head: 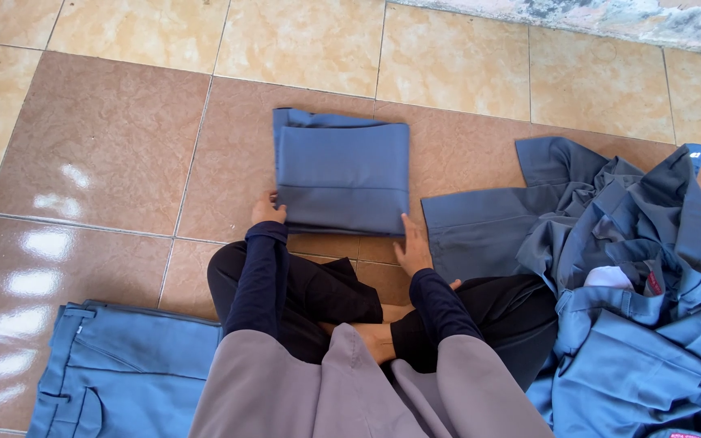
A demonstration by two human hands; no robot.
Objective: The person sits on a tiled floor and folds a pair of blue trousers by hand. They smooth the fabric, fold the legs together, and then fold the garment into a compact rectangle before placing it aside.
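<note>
Bare brown and tan floor tiles (99,146) at far left, with flat light-blue trousers (123,369) at the lower edge. Centre: neatly folded, rectangular blue-grey cloth garment (341,170), flat on tile. Left hand (268,210) on its near-left corner, right hand (412,246) at its near-right corner, fingers flat, clasping nothing. Far right: crumpled heap of blue-grey clothes (642,300).

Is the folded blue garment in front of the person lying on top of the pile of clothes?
No, the folded blue garment lies flat on the bare tile floor, apart from the pile of clothes, with the left hand and right hand at its near corners.
</note>
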